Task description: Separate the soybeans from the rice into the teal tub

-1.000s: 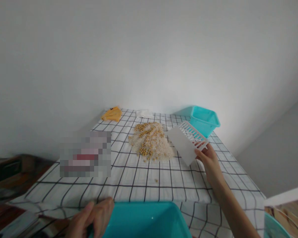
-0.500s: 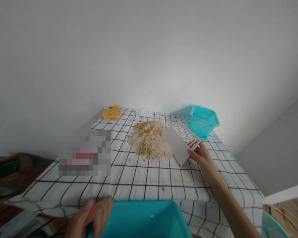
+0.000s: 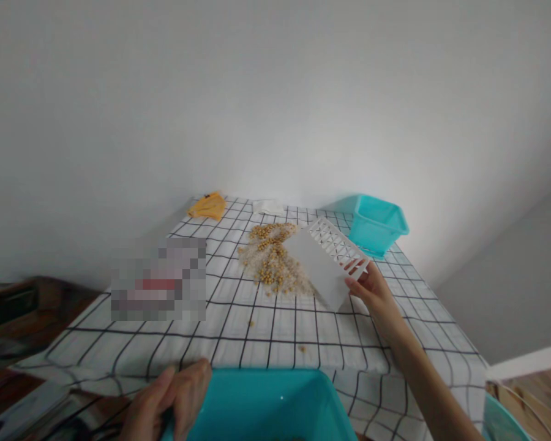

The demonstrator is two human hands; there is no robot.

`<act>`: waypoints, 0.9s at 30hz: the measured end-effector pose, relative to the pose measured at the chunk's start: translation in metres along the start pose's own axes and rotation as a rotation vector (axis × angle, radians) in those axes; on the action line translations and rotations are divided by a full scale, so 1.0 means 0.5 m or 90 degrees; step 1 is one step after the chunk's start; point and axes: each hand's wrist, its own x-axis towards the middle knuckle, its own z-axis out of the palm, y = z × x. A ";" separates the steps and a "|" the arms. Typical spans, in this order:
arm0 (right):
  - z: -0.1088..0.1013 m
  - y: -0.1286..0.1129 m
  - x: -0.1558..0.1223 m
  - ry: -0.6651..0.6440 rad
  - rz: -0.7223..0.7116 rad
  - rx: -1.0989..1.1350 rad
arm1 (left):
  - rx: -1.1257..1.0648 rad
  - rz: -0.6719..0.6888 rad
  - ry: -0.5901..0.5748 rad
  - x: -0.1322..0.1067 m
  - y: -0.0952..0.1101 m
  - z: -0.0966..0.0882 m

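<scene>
The right hand grips a white slotted scoop, its edge against the right side of the pile of rice and soybeans on the checked tabletop. The left hand grasps the near teal basin by its rim.

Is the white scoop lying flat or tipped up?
Tipped up. The right hand grips the white scoop by its slotted end, and its plain edge slants down to the grain pile. The left hand holds the teal tub.
</scene>
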 end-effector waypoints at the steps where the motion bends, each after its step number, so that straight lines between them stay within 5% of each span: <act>1: 0.001 -0.002 0.000 0.000 -0.002 -0.003 | -0.029 -0.012 0.001 -0.001 -0.002 -0.001; 6: -0.007 0.003 0.006 0.043 0.000 -0.014 | -0.119 -0.057 0.012 -0.007 -0.009 -0.002; 14: -0.012 -0.018 -0.005 0.079 0.034 -0.001 | -0.095 0.010 -0.063 0.003 -0.012 -0.015; 17: -0.008 -0.031 -0.013 -0.008 0.082 0.003 | -0.104 0.055 -0.135 0.009 -0.022 -0.027; 22: 0.005 -0.034 -0.027 -0.287 0.177 0.028 | -0.153 0.059 -0.147 0.008 -0.026 -0.030; 27: 0.011 -0.036 -0.039 -0.389 0.218 0.027 | -0.198 0.022 -0.063 -0.003 -0.022 -0.011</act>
